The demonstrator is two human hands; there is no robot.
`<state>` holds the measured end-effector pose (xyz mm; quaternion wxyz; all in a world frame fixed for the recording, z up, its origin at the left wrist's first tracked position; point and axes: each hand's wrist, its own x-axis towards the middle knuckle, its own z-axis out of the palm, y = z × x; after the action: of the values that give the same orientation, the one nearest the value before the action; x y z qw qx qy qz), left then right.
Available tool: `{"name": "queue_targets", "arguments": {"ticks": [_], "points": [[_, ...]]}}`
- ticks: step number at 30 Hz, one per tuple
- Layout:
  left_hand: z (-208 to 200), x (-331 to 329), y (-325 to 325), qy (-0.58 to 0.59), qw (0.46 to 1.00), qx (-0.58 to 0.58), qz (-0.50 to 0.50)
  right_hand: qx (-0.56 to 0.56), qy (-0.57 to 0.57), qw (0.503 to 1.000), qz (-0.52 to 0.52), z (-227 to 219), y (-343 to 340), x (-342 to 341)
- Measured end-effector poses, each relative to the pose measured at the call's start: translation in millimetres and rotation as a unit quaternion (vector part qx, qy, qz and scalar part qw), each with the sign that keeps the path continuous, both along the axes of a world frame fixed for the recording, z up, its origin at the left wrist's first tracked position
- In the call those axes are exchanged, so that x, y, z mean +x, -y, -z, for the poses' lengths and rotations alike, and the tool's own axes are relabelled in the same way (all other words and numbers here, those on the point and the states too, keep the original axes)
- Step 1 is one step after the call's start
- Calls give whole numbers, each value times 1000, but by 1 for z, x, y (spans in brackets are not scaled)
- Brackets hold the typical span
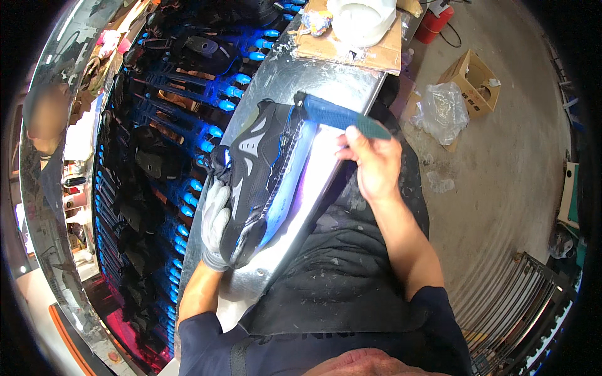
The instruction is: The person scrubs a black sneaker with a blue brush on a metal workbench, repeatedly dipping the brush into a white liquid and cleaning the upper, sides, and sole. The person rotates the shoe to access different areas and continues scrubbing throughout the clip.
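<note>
My left hand (216, 216), in a grey-white glove, grips the side of a black shoe upper (254, 178) with grey patches. The upper lies on its side along the metal bench, its white-stitched edge and pale-blue underside (285, 203) facing my right hand. Between the thumb and fingers of my bare right hand (376, 160) is a flat, dark blue-green strip (345, 116), whose exact kind I cannot make out. Its far, blackish end meets or overlaps the upper's far end; whether they touch I cannot tell.
Left of the metal bench (269, 81) runs a rack with blue-tipped rods (207, 145) and black shoe parts. A white tub (362, 22) stands on cardboard (382, 53) at the far end. On the floor to the right are a cardboard box (486, 103) and a plastic bag (442, 109).
</note>
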<state>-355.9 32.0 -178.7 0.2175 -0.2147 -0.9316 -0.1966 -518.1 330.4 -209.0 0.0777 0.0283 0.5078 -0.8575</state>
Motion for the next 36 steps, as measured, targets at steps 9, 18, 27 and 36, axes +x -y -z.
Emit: {"name": "queue_targets", "arguments": {"ticks": [9,18,27,36], "points": [[26,27,34,311,888,334,-60,114,-171,977,-49,-42,-39,-6],[8,13,35,330,934,139,0,95,-71,966,-232,-53,-58,-93],[29,39,45,376,867,323,-50,128,-171,941,-261,-67,-57,-80],[44,41,50,374,862,337,-57,202,-348,898,-177,-61,-60,-47]]}}
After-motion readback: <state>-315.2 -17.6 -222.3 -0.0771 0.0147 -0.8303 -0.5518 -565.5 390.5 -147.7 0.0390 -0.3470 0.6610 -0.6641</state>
